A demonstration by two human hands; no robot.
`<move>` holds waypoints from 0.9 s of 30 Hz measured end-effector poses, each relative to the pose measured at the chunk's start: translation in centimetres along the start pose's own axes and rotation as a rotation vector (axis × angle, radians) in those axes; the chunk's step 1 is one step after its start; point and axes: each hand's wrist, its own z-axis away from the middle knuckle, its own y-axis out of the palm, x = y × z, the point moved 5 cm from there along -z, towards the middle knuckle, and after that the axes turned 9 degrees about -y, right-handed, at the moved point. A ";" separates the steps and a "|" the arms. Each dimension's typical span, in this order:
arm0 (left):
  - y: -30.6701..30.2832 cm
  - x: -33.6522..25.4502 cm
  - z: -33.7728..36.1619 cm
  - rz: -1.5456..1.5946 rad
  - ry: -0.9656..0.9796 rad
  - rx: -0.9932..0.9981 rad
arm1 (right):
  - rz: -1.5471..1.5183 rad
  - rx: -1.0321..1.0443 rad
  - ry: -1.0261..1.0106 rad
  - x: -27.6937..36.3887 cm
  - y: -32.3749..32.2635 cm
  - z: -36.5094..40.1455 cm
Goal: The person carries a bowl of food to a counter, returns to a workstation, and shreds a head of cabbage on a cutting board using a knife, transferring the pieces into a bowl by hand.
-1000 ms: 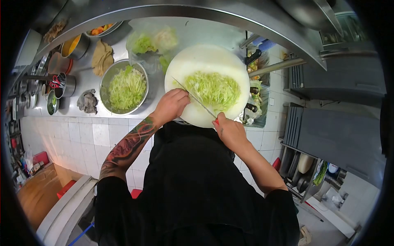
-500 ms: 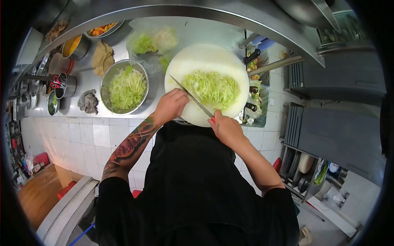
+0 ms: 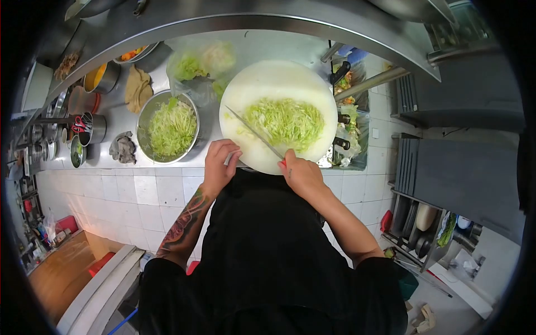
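My right hand (image 3: 303, 174) is closed on the red handle of a knife (image 3: 254, 131). Its long blade points up and left over the round white cutting board (image 3: 268, 75), along the left side of a heap of shredded lettuce (image 3: 287, 123). Just off the board's lower left edge is my left hand (image 3: 219, 166), fingers loosely curled and thumb a little apart, with nothing visible in it. A metal bowl (image 3: 196, 134) to the left holds more pale green shreds (image 3: 171, 128).
Behind the bowl lies a clear plastic bag (image 3: 218, 58) with leafy greens. A tan cloth (image 3: 138, 89) and a grey rag (image 3: 123, 148) are farther left, near pots. Black-handled knives (image 3: 341, 143) stand right of the board by a scrap bin (image 3: 360, 159). A metal shelf (image 3: 251, 22) overhangs the counter.
My left hand has moved down and left, away from the knife blade and off the board. The knife stays in my right hand, lying at much the same angle.
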 end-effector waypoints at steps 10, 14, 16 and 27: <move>2.2 -1.5 -0.4 -0.171 -0.085 -0.031 | 0.024 0.014 -0.098 -0.5 -0.4 0.3; 2.3 -2.2 1.1 -0.032 -0.149 -0.134 | 0.008 0.025 -0.171 -1.9 0.7 -0.3; 1.7 -2.4 2.1 -0.061 -0.276 -0.154 | -0.007 0.049 -0.171 -1.5 0.3 -0.8; 5.8 -0.9 -1.7 -0.312 -0.129 0.182 | 0.054 -0.250 0.095 -3.0 -5.9 4.6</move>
